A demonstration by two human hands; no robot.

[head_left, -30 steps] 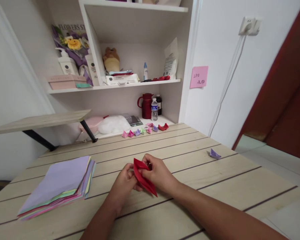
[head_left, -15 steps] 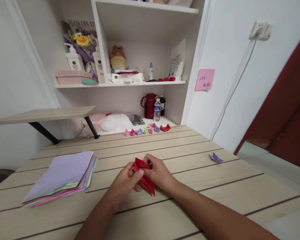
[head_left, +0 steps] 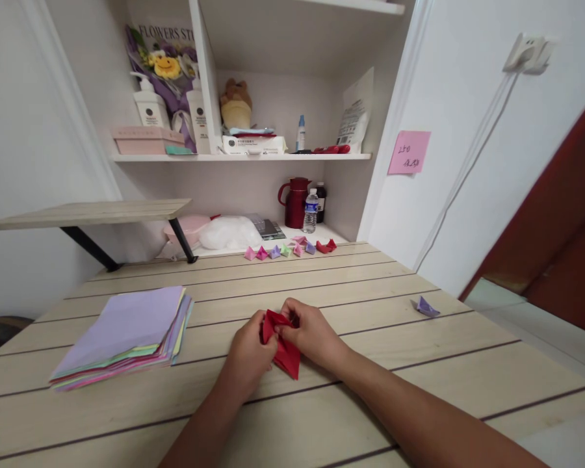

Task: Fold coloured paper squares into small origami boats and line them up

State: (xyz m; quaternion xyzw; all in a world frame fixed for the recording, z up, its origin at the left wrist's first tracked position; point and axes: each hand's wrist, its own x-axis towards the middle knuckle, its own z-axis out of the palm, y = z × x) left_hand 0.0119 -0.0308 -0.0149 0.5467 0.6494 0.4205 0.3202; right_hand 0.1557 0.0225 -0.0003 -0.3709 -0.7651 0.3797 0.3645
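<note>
Over the middle of the slatted table [head_left: 331,416], the person's left hand [head_left: 251,344] and right hand [head_left: 312,330] are working close together, both clamping one red folded paper [head_left: 287,357]. The left hand is pinching its left edge; the right hand is gripping its upper right side, thumb pressing on the near face and fingers curling behind. One corner is pointing down toward the person. Whether the paper is touching the tabletop, one cannot tell.

To the left, a stack of coloured sheets [head_left: 121,325] is lying slightly fanned, a purple sheet showing on top. To the right, well apart from the hands, a purple folded boat [head_left: 426,307] is sitting alone. Along the far edge, small folded pieces [head_left: 275,252] in pink, purple, green and red are standing in a row.

Beyond them, a dark red jug [head_left: 296,203] is standing just beside a clear water bottle [head_left: 311,211]. On the right wall, a pink note [head_left: 409,153] is hanging, bearing handwriting.
</note>
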